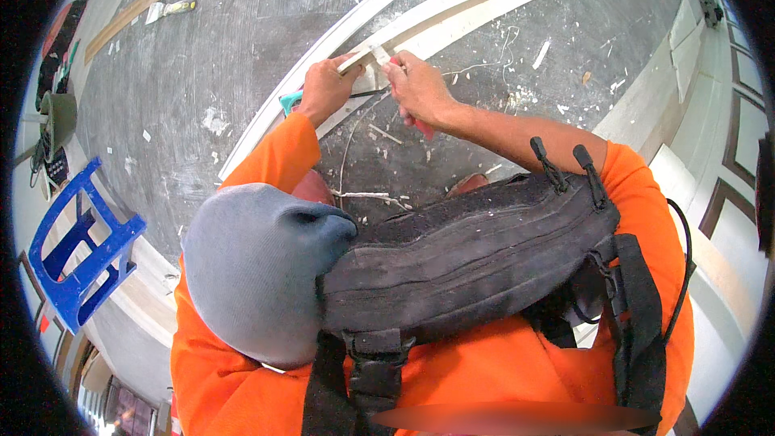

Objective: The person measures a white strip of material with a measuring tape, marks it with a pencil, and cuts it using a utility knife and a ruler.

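My left hand (327, 89) is closed on the edge of a long pale strip (404, 28) with a tan band along it. My right hand (416, 89) grips a red-handled tool (424, 127), its pale flat end (379, 54) against that strip, just right of my left fingers. A teal-handled object (290, 102) lies beside my left wrist, partly hidden. A narrower white molding (250, 133) runs along the outer side of the pieces. A thin pale cord (347, 145) trails on the grey floor below my hands.
A blue plastic stool (60, 262) is at the left, near a dark green container (60, 121). A wooden strip (121, 24) and a scraper (165, 10) lie at upper left. Panels (739, 137) line the right side. White scraps (541, 55) are scattered on the floor.
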Motion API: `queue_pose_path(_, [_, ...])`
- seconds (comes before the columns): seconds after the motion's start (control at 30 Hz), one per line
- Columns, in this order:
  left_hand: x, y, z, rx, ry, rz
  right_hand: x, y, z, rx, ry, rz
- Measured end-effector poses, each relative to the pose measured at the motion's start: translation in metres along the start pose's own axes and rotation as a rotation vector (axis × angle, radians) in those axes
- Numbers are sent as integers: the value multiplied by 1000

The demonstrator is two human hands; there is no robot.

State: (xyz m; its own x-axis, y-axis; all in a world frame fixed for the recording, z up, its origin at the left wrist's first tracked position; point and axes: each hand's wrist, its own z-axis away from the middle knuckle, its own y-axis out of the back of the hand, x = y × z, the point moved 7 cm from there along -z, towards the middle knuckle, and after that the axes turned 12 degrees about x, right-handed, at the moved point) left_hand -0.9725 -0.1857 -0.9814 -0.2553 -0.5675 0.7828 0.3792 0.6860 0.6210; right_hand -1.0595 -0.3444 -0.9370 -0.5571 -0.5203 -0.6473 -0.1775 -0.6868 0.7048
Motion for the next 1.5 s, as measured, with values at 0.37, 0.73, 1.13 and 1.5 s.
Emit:
queue_pose_path(0.37, [3,6,3,-13,53,-68,-25,-3,18,-190,-134,-177])
queue_pose_path(0.73, [-1,-1,1,-58,125,-40,-12,22,-12,13,-197,-256])
queue_pose_path(1.13, [5,7,2,-37,144,-44,69,125,-93,317,-294,-224])
queue_pose_path(1.5, [-2,8,1,-55,148,-60,82,96,-122,239,-100,18])
